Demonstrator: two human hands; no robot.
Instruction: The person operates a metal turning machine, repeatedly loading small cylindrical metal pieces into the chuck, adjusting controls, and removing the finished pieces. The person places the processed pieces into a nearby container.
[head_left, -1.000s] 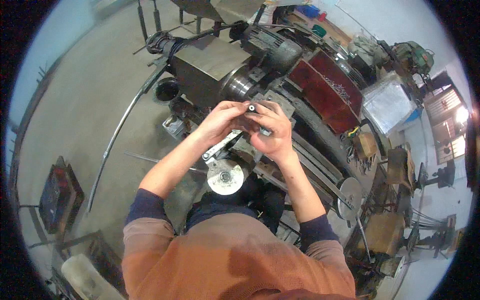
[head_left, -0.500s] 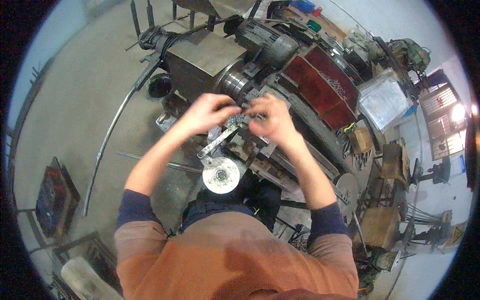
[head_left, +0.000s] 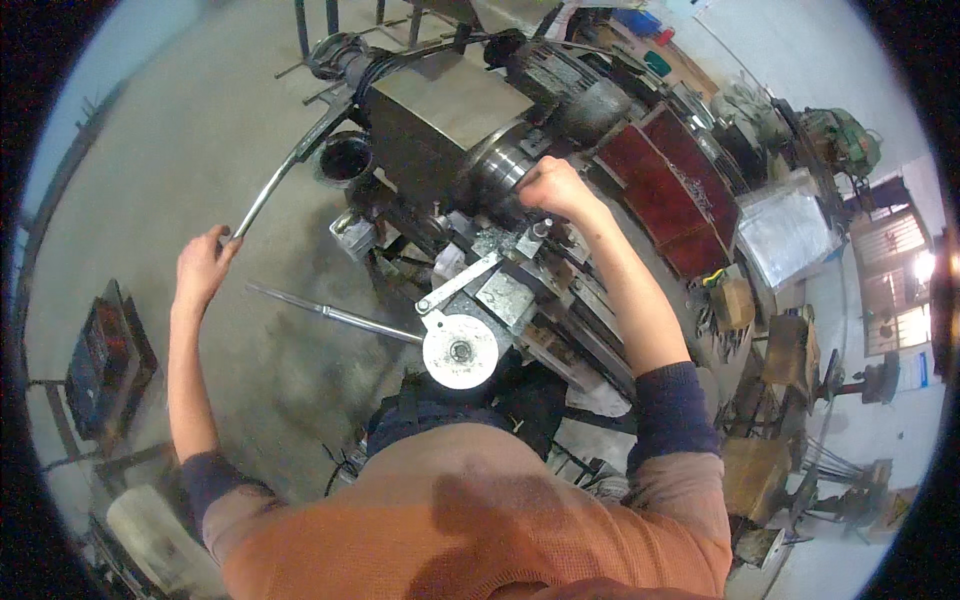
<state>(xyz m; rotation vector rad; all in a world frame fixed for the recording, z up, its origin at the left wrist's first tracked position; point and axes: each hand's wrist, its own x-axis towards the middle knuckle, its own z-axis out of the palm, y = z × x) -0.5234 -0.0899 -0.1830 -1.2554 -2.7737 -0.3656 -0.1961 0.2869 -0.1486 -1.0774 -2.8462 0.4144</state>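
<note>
At the left, my left hand (head_left: 204, 264) is closed around the lower end of a long metal lever (head_left: 268, 192) that slants down from the machine's far end. My right hand (head_left: 556, 190) is at the front of the lathe's shiny round chuck (head_left: 498, 165), its fingers curled together; whatever they hold, if anything, is hidden. Just below that hand stands a tool post (head_left: 538, 236) with a bolt on top. Metal chips (head_left: 490, 240) lie beside it. Nearer to me are a flat handle (head_left: 458, 284) and a round pale metal disc (head_left: 460, 352).
A boxy metal headstock (head_left: 450, 98) sits behind the chuck, with a motor (head_left: 590, 105) to its right. Farther right are a dark red tray (head_left: 660, 190) and a clear plastic-wrapped sheet (head_left: 790, 232). A metal rod (head_left: 370, 324) juts left from the disc. A bucket (head_left: 345, 158) stands beneath the lever.
Both hands were together near the tool post. My left hand has swung out left onto the lever's end; my right hand has moved up to the chuck. The view has shifted slightly.
</note>
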